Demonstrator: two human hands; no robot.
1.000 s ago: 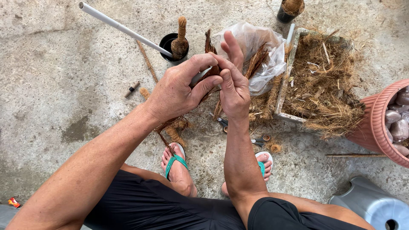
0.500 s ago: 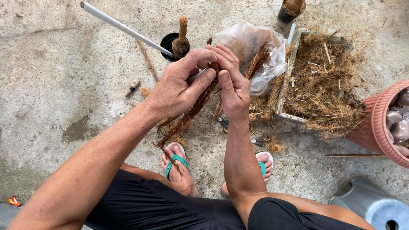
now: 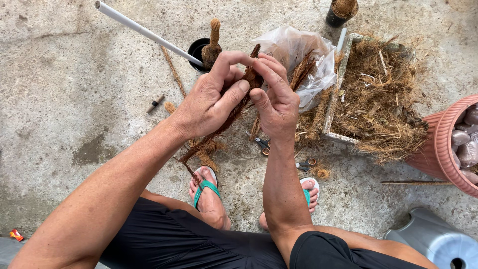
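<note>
Left hand (image 3: 211, 102) clamped on a bunch of brown coir fibre (image 3: 234, 112), thumb pressed across it, fingers curled over the top. Right hand (image 3: 276, 102) just beside, touching the left at the fingertips, pinching the upper end of the same bunch between thumb and forefinger. Hands together, raised above the floor, both closed on the fibre. Bunch running diagonally from the fingertips down toward the left foot, frayed lower end hanging just above the green-strapped sandal (image 3: 206, 187).

Directly behind the hands: black pot (image 3: 197, 50) with a fibre-wrapped stick (image 3: 213, 42) standing upright in it. White pipe (image 3: 144, 32) slanting from upper left to the pot's rim. Clear plastic bag (image 3: 298, 55) just right of the hands, more brown fibre strips poking out of it. Past the bag, a shallow tray (image 3: 331, 107) heaped with loose dry husk (image 3: 381, 107). Second black pot (image 3: 340, 12) at the top edge, fibre-topped.

Under the right wrist, on the concrete floor (image 3: 74, 99): small scissors (image 3: 262, 146), partly hidden. Small dark stub (image 3: 155, 103) lying well left of the hands. Pink ribbed pot (image 3: 443, 149) at the right edge, grey lumps inside. Grey plastic stool (image 3: 438, 241) bottom right, near the right knee. Black shorts (image 3: 199, 244) along the bottom. Small red scrap (image 3: 16, 234) at far lower left.
</note>
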